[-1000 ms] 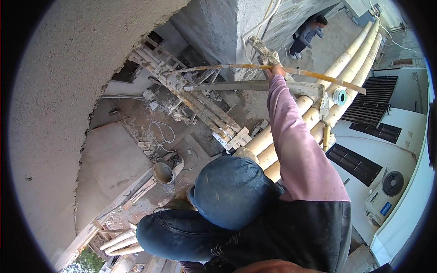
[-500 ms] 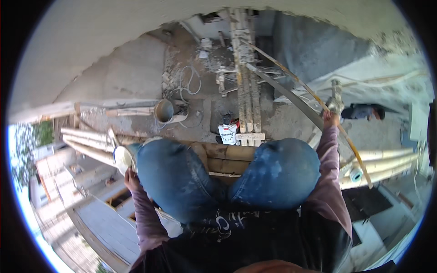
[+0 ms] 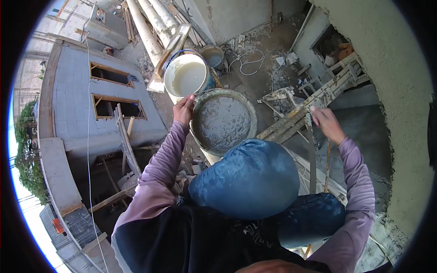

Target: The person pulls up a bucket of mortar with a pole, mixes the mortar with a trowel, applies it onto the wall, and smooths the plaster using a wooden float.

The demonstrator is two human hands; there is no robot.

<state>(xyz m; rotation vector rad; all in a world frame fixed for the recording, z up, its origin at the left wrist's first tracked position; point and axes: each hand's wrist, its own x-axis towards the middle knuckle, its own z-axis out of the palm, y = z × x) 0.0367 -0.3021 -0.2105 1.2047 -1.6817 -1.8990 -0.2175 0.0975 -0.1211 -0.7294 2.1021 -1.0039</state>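
My left hand [image 3: 184,110] is closed at the near rim of a white bucket [image 3: 203,68] with a blue handle, its fingertips pinched there. Pale, thin liquid fills the bottom of this bucket. Right beside that hand stands a wide round tub [image 3: 250,107] of wet grey mortar [image 3: 224,122], close in front of my knee. Over on the right, my right hand [image 3: 325,123] has curled fingers at the upper end of a flat grey metal strip [image 3: 312,159]. A rusty yellow stick [image 3: 327,159] runs up under that wrist. What those fingers hold is hidden.
Scaffold planks [image 3: 291,119] stretch to the far right, beside a rough plastered wall [image 3: 405,113]. Thick bamboo-like poles [image 3: 152,22] lie at the far left. Behind the tub stands another bucket [image 3: 212,57], near a looped hose [image 3: 249,63]. A drop opens at left.
My view has turned left, bringing the mortar tub into sight. My right hand has gone from gripping the yellow stick partway along to the strip's upper end. My left hand remains at the bucket.
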